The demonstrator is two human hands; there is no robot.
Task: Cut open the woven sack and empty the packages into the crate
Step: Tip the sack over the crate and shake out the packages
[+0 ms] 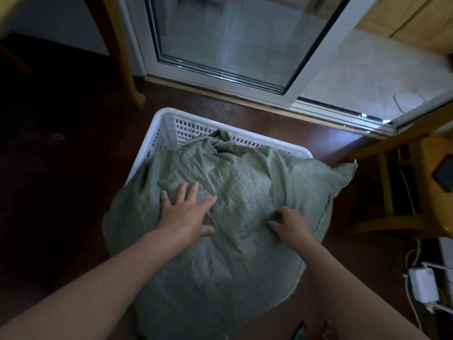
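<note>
Sack: my bulging grey-green woven sack lies tipped over the white slatted plastic crate at twelve o'clock.
Left hand: spread flat, pressing.
Right hand: fingers curled, pinching cloth.
Risk: the heavy sack could slide off toward three o'clock.

1. The crate sits on the floor, with the glass door behind it.
2. The sack lies over the crate's near side, its far end inside the crate.
3. The left hand and the right hand are side by side on top of the sack.
4. A wooden leg stands behind and left of the crate.
5. A small box with cords lies right of the sack.
</note>
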